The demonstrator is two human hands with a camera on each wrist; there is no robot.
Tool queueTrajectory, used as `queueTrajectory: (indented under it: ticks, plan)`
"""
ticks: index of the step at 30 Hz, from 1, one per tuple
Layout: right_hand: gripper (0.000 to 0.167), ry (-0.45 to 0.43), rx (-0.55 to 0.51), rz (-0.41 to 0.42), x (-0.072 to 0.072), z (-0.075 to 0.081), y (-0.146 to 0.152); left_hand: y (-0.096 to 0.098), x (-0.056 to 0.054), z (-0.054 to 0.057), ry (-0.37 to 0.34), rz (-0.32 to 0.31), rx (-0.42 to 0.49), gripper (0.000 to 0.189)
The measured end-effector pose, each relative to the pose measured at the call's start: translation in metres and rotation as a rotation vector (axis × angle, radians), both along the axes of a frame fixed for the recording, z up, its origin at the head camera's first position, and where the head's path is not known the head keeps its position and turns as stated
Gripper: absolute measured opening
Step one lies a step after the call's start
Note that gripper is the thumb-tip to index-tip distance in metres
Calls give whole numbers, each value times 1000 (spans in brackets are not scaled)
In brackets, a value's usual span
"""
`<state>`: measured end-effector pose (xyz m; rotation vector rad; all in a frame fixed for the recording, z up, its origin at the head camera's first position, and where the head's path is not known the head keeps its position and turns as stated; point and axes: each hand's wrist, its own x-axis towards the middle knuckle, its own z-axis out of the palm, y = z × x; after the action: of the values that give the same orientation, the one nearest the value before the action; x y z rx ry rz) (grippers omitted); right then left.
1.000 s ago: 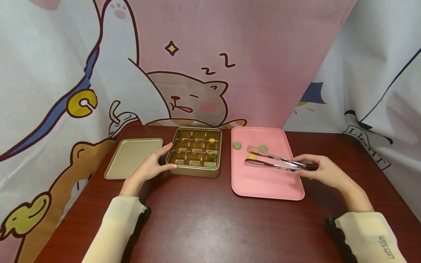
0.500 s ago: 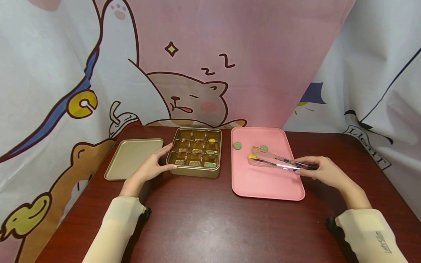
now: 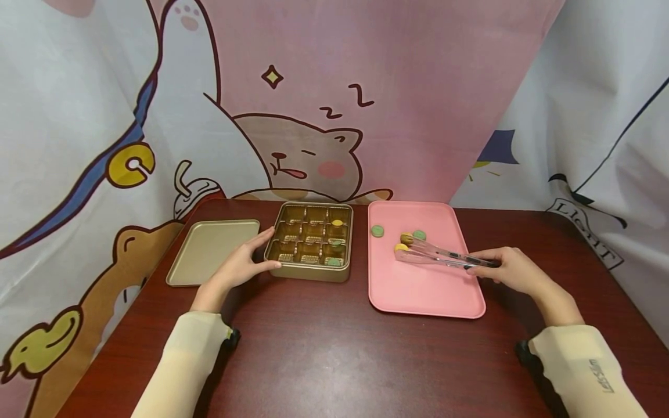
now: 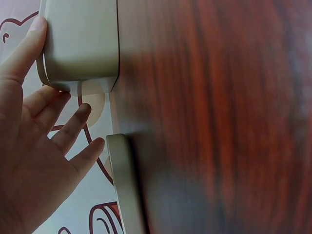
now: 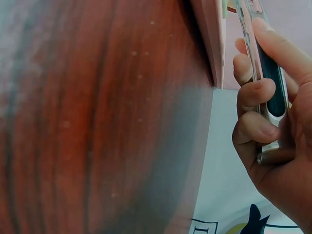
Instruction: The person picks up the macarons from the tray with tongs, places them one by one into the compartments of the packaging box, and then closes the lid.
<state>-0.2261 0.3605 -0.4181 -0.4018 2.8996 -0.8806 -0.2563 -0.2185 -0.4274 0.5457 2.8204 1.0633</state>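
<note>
Head view shows the left hand (image 3: 241, 262) with fingers and thumb spread, touching the corner of a square gold metal tin (image 3: 310, 273) with a plastic nine-well insert (image 3: 310, 244); probably this touch keeps the tin from sliding. The right hand (image 3: 514, 271) grips shiny metal tongs with transparent tips (image 3: 444, 256). These tips are at two small round yellow pieces (image 3: 400, 248), and I cannot tell if any piece is pinched. Below the tips, between the hands, lies a rectangular pink tray (image 3: 418, 297), perhaps near the right hand for easy reach; it bears also two round green pieces (image 3: 377, 231). A flat gold lid-like plate (image 3: 206, 255) lies left of the left hand. The right sleeve (image 3: 585, 360) seems to read "LetsSlim"; beyond that hand, the printed cloth (image 3: 582, 230) reads "Light".

Left wrist view has the thumb against the tin, the lower fingers apart from it.

Right wrist view has the fingers curled around the tongs' dark-inlaid handle, apparently for a firm hold; one boxed letter appears on the cloth.
</note>
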Motion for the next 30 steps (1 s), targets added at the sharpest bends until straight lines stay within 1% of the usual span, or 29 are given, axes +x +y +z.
queueTrajectory:
  ticks: [4,11,15,22,30]
  plan:
    - [37,9,-5,14,-1,2,-1,0,0,1,4,-2,-1,88]
    - [32,70,17,46,2,1,-2,0,0,2,6,-2,-9,88]
    - [29,103,4,54,3,-1,-1,1,0,2,5,-4,-4,88]
    - [26,160,7,48,4,-3,-2,1,0,1,-2,-3,2,88]
    - [26,162,6,26,5,-3,-4,0,0,0,5,-6,8,88]
